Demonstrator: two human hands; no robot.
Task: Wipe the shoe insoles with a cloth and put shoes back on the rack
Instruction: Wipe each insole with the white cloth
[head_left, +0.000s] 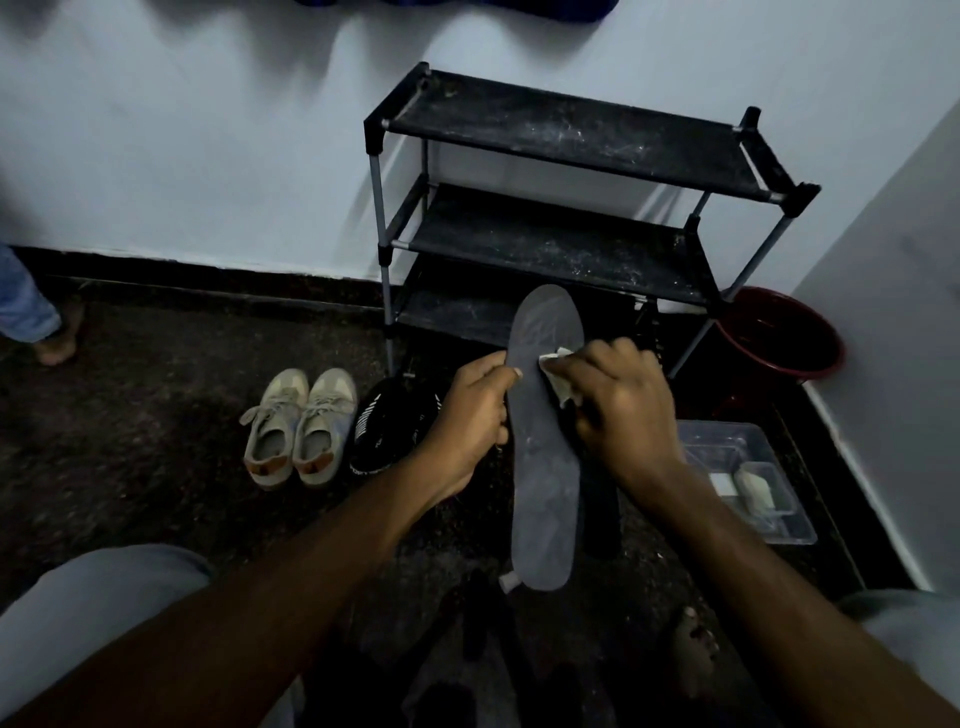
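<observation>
**A:** What's under the right hand (618, 410)?
**B:** A crumpled white cloth (557, 357), mostly covered.
**A:** At the left edge?
**B:** A blue-jeaned leg (23, 306), cut off. The long grey foam insole (545, 467) hides most of a black flat strip (602, 514) at centre.

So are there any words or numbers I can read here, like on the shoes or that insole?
Nothing here reads as clear text.
On the insole: a faint mark near the toe end, too blurred to read.
On the black shoe: white markings, too blurred to tell if they are letters.
On the beige shoes: no label shows.
</observation>
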